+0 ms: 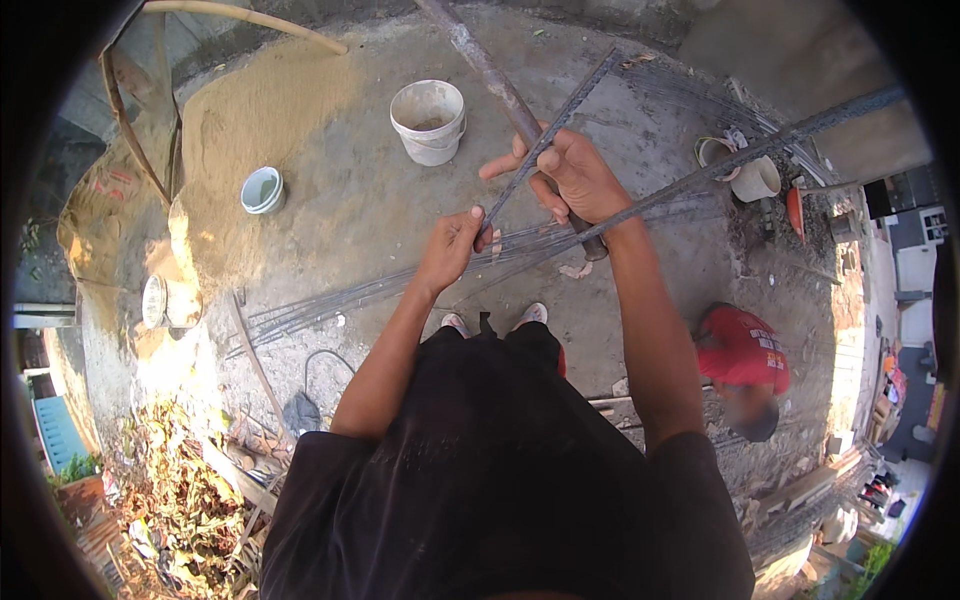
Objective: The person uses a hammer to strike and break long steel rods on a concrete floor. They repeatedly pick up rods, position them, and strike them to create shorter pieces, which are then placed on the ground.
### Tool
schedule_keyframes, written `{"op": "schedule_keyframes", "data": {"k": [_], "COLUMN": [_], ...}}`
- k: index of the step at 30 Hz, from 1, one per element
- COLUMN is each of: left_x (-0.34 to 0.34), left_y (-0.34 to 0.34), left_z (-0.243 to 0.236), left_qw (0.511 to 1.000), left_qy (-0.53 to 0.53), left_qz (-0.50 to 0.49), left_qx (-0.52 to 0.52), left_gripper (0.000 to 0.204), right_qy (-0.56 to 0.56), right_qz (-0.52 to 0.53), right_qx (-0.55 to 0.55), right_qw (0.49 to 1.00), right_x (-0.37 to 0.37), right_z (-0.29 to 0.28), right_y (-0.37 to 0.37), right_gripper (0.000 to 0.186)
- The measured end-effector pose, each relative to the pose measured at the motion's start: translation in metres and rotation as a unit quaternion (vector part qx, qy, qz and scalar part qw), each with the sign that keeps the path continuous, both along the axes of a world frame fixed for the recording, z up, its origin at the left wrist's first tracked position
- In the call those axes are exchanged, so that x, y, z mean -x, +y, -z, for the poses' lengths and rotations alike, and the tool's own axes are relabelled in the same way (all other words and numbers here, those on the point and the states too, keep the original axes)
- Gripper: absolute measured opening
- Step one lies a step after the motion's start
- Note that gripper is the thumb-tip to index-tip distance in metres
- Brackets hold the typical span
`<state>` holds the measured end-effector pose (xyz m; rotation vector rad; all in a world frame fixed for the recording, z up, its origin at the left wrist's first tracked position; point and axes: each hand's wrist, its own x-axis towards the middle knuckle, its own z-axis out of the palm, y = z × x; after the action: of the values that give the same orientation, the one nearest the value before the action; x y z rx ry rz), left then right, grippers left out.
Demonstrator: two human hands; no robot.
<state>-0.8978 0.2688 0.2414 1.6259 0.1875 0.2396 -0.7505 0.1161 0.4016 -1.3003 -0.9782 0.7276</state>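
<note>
**Fingers (503,166) on a dark ribbed bar (582,93) and a rusty pipe (486,75)**

Left hand (452,248): thumb and fingers pinched narrow on the lower end of the dark ribbed bar. Bare.

Right hand (583,178): fingers curled around the rusty pipe near its lower end, one finger stretched out to the left; thumb beside the ribbed bar. Bare.

Dark ribbed bar: straight in its visible length, slanting up and right from the left hand, past the right thumb, to a free end.

Rusty pipe: round, worn, slanting from the top edge down through the right hand; lower end protrudes below the palm.

Long dark bar (760,148): thick, ribbed, running from the upper right down to the right wrist; whether it joins the shorter bar, cannot tell.

Bundle of rods (340,293): thin, dark, lying on the grey ground (345,205) before the shoes (535,313).

White bucket (430,150): handled, upright, beyond the hands.

Small pale bucket (262,204): upright, beside the sand heap (255,105).

Co-worker (750,345): red shirt, bent over, right side.

Leaf pile (190,490): dry, brown, lower left.
</note>
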Motion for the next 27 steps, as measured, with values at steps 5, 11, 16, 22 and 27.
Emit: {"op": "schedule_keyframes", "data": {"k": [5,11,16,22,27], "left_x": [0.006,-0.008,-0.033,-0.060,-0.073], "left_y": [-0.014,-0.018,-0.029,-0.056,-0.074], "left_z": [-0.005,0.001,0.011,0.018,0.001], "left_qw": [0.998,0.998,0.998,0.995,0.985], "left_qy": [-0.004,-0.052,-0.051,-0.060,-0.073], "left_qz": [-0.064,-0.031,-0.042,-0.072,-0.153], "left_qx": [0.013,-0.014,0.016,0.020,0.034], "left_gripper": [0.066,0.064,0.061,0.062,0.063], "right_qy": [-0.092,-0.007,0.148,0.163,0.102], "right_qz": [0.107,0.247,0.283,0.317,0.309], "right_qx": [0.142,0.194,0.112,0.016,0.076], "right_qw": [0.980,0.949,0.941,0.934,0.943], "right_x": [-0.048,-0.067,-0.043,-0.018,-0.042], "right_z": [-0.011,0.023,0.077,0.077,0.071], "right_y": [-0.040,-0.094,-0.134,-0.119,-0.116], "right_gripper": [0.073,0.059,0.057,0.053,0.047]}}
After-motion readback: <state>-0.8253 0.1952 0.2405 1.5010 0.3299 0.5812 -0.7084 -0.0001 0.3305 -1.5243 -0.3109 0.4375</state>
